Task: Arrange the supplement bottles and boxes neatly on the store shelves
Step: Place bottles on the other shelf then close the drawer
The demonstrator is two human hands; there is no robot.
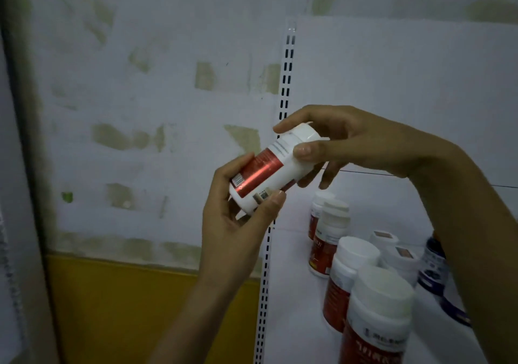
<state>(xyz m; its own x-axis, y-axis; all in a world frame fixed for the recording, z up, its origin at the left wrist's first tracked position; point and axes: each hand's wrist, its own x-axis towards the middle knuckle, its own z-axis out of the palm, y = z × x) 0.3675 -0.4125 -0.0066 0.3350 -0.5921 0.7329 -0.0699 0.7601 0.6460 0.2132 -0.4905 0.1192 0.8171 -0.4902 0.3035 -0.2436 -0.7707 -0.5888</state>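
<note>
White plastic with a red foil label, the held bottle (269,170) lies tilted in mid-air, cap up to the right, in front of the slotted upright (286,83) at the left edge of the white shelf (291,279). The left hand (238,212) curls round its base, thumb beside a small code patch. The right hand (350,145) pinches the cap end between thumb and forefinger, its other fingers spread loose.

On the shelf below stands a row of red-labelled bottles (350,276). Two small white bottles (398,257) stand beside them, and a dark blue bottle (431,265) is partly hidden behind the right forearm (476,237). The patched wall (140,111) has a yellow band (126,293) low down. All label print is too blurred to read; the nearest bottle's may be Chinese characters.
</note>
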